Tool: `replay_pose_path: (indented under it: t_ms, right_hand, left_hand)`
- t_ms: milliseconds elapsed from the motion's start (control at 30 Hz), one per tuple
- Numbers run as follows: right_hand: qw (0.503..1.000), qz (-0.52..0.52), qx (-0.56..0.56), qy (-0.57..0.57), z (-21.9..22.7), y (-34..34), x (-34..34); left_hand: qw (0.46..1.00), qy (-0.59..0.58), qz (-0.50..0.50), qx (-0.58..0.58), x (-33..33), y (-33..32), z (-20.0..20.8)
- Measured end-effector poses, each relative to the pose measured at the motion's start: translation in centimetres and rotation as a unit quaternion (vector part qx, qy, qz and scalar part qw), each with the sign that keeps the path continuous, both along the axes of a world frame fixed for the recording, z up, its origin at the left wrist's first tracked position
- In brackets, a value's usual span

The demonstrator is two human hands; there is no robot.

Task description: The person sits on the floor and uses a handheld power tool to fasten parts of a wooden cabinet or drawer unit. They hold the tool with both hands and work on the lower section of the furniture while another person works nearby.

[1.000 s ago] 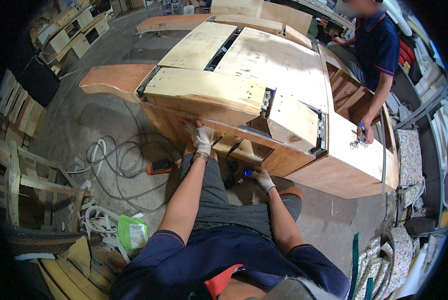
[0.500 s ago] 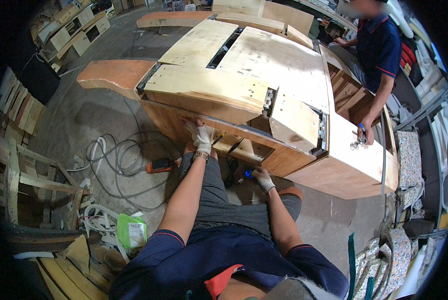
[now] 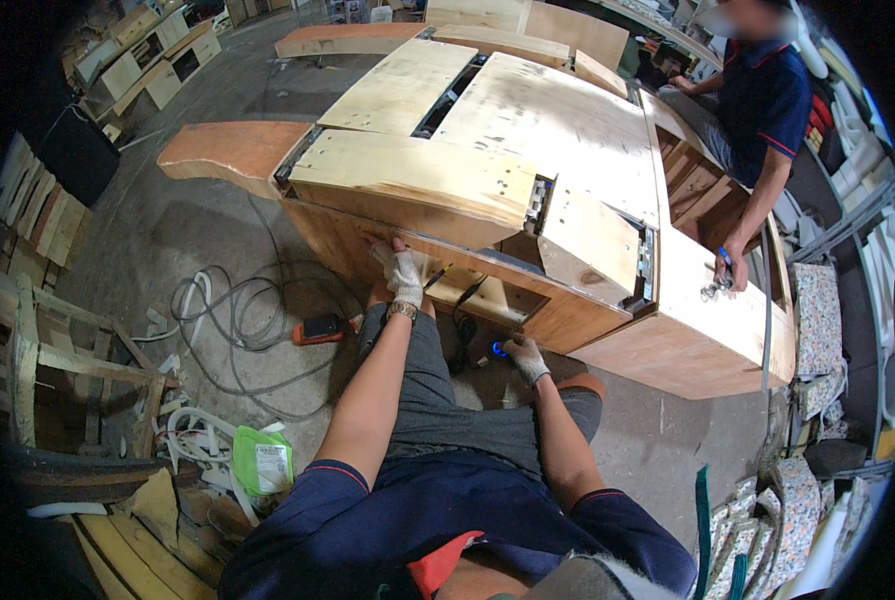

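Observation:
In front of me a large plywood furniture frame lies with dark metal hinge mechanisms between its panels. My left hand, in a white knit glove with bare fingertips, rests against the near wooden side, fingers stretched out and partly shaded. Low by my knee, my gloved right hand is closed on a small round device with a glowing blue ring; its body is mostly hidden. Black cables hang between the hands from an opening in the side, beside a yellow-and-black cable end.
An orange-and-black tool and a coiled grey cable lie on the floor to the left. A green package sits among scraps. At right, a co-worker's hand holds something small on the frame, near foam blocks.
The glowing blue light turns slightly, showing more clearly as a ring. Both my hands stay nearly in place, and the co-worker's head and upper body shift slightly.

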State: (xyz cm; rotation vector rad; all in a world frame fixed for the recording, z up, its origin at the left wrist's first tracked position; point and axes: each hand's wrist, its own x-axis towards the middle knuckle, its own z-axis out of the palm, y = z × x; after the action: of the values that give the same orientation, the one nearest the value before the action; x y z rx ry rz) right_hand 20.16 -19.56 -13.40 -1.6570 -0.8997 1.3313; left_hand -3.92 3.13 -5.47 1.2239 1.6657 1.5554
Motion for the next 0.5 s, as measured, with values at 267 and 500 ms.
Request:
replay_pose_path:
  t_ms: [267,500]
  right_hand:
    - [1.000,0.014,0.010,-0.002,1.2,0.6,-1.0]
    - [1.000,-0.013,-0.006,-0.019,-0.1,-0.1,0.0]
  left_hand:
    - [1.000,0.028,-0.001,0.007,-1.5,1.7,-2.6]
    - [0.999,0.039,0.000,0.015,-0.2,1.5,-2.2]
